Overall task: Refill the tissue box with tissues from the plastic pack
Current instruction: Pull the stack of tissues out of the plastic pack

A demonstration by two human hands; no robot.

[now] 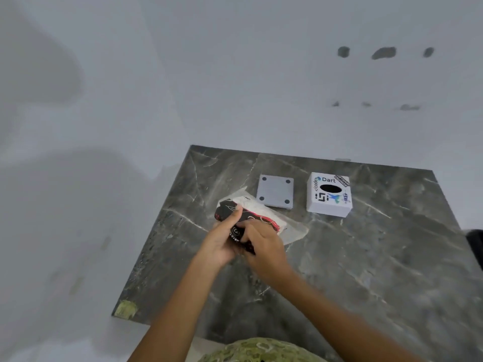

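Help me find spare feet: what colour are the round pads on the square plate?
Dark grey pads on a light grey plate, seen in the head view.

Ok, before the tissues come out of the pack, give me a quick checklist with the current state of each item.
1. Both hands on the plastic pack: ok. The left hand grips its near end and the right hand is on top.
2. Pack opened: cannot tell, the hands cover the near end.
3. Tissue box within reach on the table: ok, it stands upright to the right of the pack.
4. Box bottom panel removed: ok, the grey plate lies flat beside the box.
5. Box empty: cannot tell, the oval slot only shows dark.
6. Space between pack and box: ok, only the plate is there.
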